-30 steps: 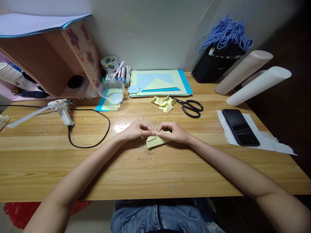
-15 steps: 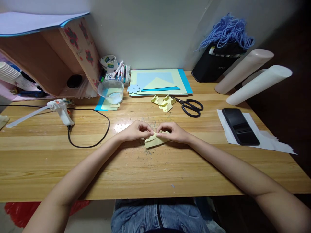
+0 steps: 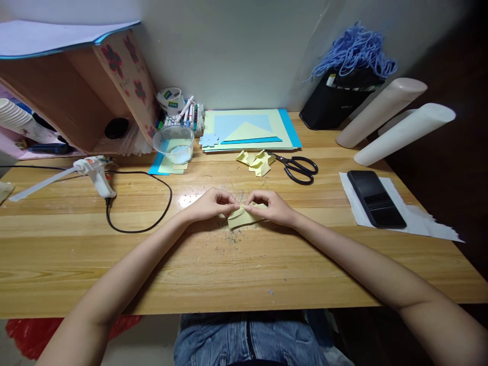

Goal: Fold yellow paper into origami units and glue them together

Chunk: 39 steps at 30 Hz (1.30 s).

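A folded piece of pale yellow paper is held just above the middle of the wooden table. My left hand pinches its upper edge between thumb and fingers. My right hand pinches the same edge close by, with the thumb tips almost meeting, and covers the paper's right end. Beyond the hands lie several folded yellow paper pieces. Black-handled scissors rest beside them, their blade tips near the paper.
A glue gun with a looped cord lies at left. Behind stand a clear bowl, markers and stacked coloured paper. To the right are a phone on torn white paper, white rolls and a black holder.
The paper's lower edge has tipped up slightly, and both thumbs have shifted a little along the upper fold. Both hands keep their pinch; the view has moved very slightly.
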### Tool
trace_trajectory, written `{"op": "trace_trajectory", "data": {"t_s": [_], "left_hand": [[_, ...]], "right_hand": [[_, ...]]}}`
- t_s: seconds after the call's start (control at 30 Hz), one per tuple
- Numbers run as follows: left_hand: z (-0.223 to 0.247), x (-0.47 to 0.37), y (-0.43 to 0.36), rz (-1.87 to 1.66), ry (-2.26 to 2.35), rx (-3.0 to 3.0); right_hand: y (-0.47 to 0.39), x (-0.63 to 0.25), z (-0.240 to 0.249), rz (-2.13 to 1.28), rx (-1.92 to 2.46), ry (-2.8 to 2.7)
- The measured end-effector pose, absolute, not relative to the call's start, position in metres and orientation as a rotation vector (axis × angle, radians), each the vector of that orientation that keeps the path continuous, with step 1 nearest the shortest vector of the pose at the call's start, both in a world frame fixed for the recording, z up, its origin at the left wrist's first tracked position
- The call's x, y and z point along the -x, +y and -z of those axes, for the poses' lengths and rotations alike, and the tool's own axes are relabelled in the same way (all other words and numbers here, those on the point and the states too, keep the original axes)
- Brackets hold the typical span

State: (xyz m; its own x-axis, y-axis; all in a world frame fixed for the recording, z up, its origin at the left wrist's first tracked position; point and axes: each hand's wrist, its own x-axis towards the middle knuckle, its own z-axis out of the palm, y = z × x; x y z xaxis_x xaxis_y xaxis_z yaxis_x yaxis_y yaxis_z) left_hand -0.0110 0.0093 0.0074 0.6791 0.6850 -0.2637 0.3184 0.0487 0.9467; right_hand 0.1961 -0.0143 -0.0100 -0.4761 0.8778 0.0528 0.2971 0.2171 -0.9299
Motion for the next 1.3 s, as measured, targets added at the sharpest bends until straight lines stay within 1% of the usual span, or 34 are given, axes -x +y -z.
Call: {"op": "trace_trajectory", "data": {"t_s": [0.5,0.67,0.83,1.13,1.3], "left_hand": [[-0.001,0.004,0.006,-0.481,0.955,-1.574],[0.002,0.002,0.002,-0.54,0.986,-1.605],[0.004,0.001,0.0,-0.503,0.93,-1.633],[0.005,-0.005,-0.005,-0.551,1.0,-1.698],[0.004,-0.005,-0.003,-0.583,0.953,-1.732]], "right_hand": [[-0.015,-0.194,0.011,-1.188,1.201,-1.819],[-0.014,-0.194,0.012,-1.244,1.171,-1.828],[-0.014,-0.193,0.01,-1.354,1.147,-1.815],[-0.014,-0.191,0.012,-1.335,1.126,-1.724],[-0.015,-0.19,0.014,-1.311,1.134,-1.741]]}}
